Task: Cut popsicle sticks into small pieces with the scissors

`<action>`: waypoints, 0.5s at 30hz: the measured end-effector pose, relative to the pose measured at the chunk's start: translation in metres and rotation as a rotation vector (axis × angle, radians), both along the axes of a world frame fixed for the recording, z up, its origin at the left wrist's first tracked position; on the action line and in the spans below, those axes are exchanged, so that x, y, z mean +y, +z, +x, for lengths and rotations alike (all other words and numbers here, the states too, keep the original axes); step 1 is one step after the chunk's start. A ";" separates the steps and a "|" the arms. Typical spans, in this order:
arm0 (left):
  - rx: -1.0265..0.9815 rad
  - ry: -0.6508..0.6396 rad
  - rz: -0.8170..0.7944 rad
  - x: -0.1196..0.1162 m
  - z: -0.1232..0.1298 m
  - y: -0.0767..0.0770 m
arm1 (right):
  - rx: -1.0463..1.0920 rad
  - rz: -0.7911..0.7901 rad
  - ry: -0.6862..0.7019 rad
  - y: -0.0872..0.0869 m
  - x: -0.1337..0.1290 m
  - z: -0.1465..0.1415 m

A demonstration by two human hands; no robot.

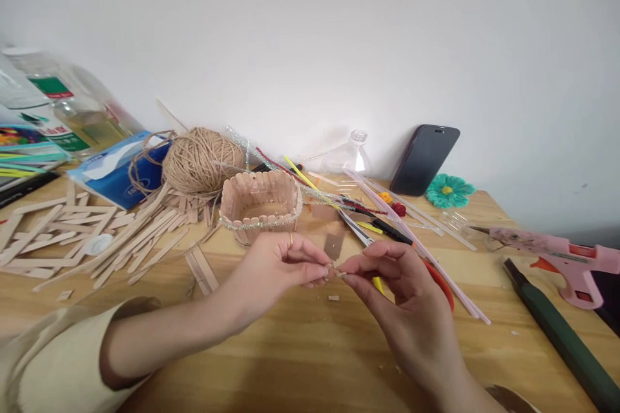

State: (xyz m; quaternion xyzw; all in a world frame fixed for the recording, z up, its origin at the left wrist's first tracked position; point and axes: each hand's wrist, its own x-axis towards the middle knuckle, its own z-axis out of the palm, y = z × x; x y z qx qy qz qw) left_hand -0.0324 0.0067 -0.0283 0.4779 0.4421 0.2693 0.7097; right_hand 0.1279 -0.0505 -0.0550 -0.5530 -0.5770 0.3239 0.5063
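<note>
A: A pale wall (310, 45) rises behind a wooden table (290, 348) strewn with craft bits. Where are the hands?

B: Together, above the near part of the tabletop. The left hand (276, 264) and the right hand (411, 290) meet fingertip to fingertip over a small tan piece (335, 269).

A: How does each grip stand?

B: Both are closed in a pinch, thumb against finger, with that piece between them. It's too small and covered for me to say what it is.

A: And what's just beyond?

B: A basket of wooden sticks (261, 200), upright, with a glittery strand along its front; the left hand hides part of its base. A ball of twine (203, 158) sits behind it to the left, near a heap of loose sticks (155, 232).

A: On the other side?

B: A phone (426, 161) leaning on the wall, a green flower (449, 190) beside it, and a pink glue gun (566, 258) near the right edge.
</note>
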 end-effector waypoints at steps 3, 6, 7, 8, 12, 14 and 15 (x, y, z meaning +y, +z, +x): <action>0.019 -0.005 -0.003 0.000 0.001 -0.001 | -0.050 0.027 -0.010 -0.001 -0.001 -0.001; 0.036 -0.004 0.000 -0.002 0.001 -0.003 | -0.083 0.047 -0.012 -0.002 -0.002 -0.002; 0.035 -0.003 0.000 -0.003 0.001 -0.004 | -0.094 0.050 -0.013 -0.002 -0.002 -0.003; 0.030 -0.004 -0.003 -0.003 0.002 -0.004 | -0.100 0.052 -0.015 -0.002 -0.003 -0.003; 0.001 0.000 -0.011 -0.005 0.003 -0.005 | -0.064 0.054 -0.003 -0.001 -0.002 -0.004; -0.005 0.002 -0.004 -0.005 0.003 -0.005 | -0.043 0.042 0.001 0.000 -0.001 -0.003; -0.008 0.003 0.000 -0.005 0.003 -0.005 | -0.050 0.029 0.004 0.001 0.000 -0.003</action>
